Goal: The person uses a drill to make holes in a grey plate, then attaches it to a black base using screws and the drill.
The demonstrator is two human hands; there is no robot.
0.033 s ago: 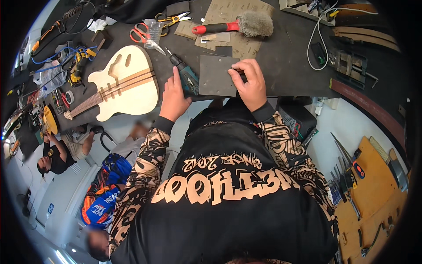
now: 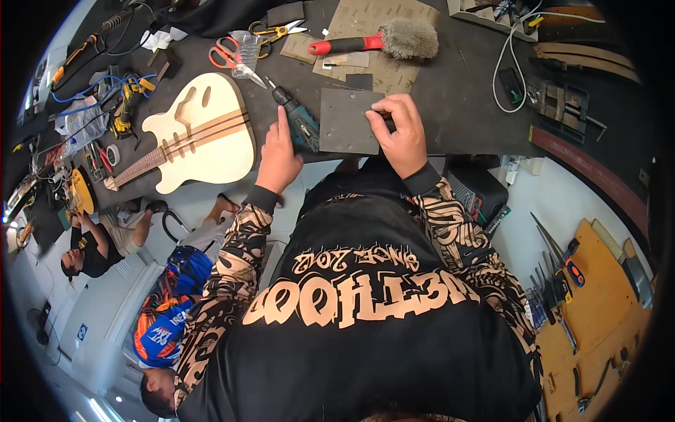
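Observation:
A flat dark grey square plate (image 2: 344, 126) with small holes lies at the table's near edge. Over its right side is my right hand (image 2: 402, 133), thumb and forefinger pinched together; anything small between the tips is too tiny to make out. My left hand (image 2: 280, 156) is empty, its forefinger stretched toward the teal and black cordless drill (image 2: 302, 126) and its other fingers partly bent. That drill lies just left of the plate, bit pointing away from me. Left of my left hand rests a pale wooden guitar body (image 2: 204, 133) with a dark striped centre and a neck.
Behind the plate are sandpaper sheets (image 2: 351, 21), a red-handled grey brush (image 2: 408, 39), red scissors (image 2: 223, 55) and yellow scissors (image 2: 281, 30). A yellow drill (image 2: 126, 105) stands far left. A small vise (image 2: 562, 105) and white cable (image 2: 500, 63) are at right. Two people are at left.
My hands, the plate and the drill keep practically the same places. The nearer person at left has shifted slightly.

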